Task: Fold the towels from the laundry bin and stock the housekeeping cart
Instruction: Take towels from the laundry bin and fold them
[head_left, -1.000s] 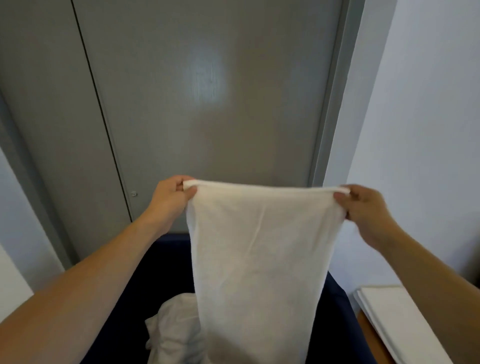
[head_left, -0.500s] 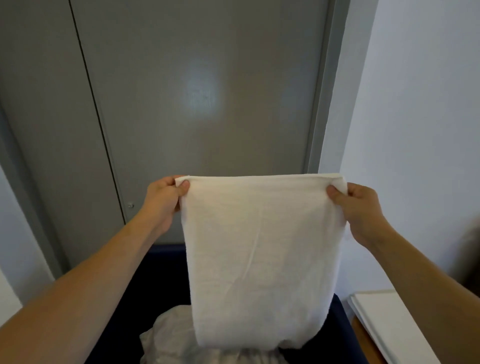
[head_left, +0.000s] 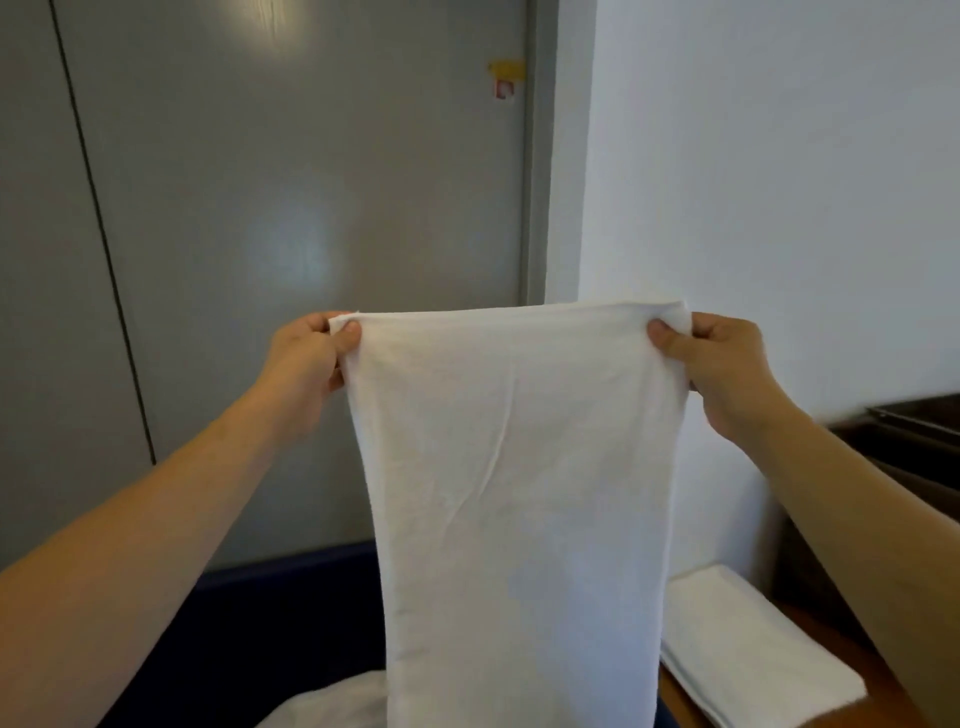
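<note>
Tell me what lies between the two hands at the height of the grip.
In the head view, only the top edge of the white towel spans from the left hand to the right hand; each pinches a corner, and the cloth hangs below.

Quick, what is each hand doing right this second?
Left hand: pinches the top left corner of the white towel.
Right hand: pinches the towel's top right corner.
</note>
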